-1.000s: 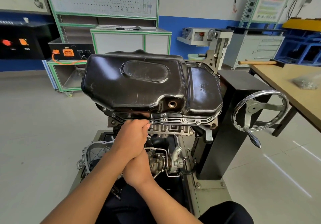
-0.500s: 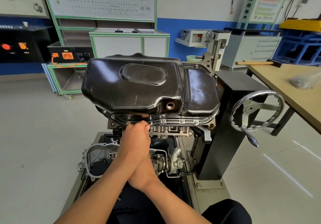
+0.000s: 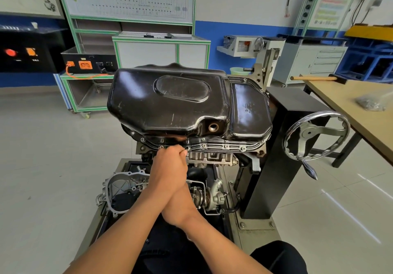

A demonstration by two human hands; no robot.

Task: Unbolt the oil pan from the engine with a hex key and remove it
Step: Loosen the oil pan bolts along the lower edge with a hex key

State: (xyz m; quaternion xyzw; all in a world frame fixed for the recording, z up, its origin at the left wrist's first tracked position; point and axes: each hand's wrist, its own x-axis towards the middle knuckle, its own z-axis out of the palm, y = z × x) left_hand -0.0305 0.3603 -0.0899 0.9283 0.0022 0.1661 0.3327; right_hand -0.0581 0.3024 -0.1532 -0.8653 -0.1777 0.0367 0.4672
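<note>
Left hand [image 3: 168, 165] still grips likely hex key [image 3: 184, 151] at oil pan [image 3: 170, 108] flange.

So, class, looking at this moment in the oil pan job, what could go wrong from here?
Slip: the left hand lies over the right hand at one bolt on the flange; a sudden release could knock knuckles on the oil pan. Other bolts sit further along the flange, so lifting early could bend it. A freed bolt could drop among the parts below.
</note>
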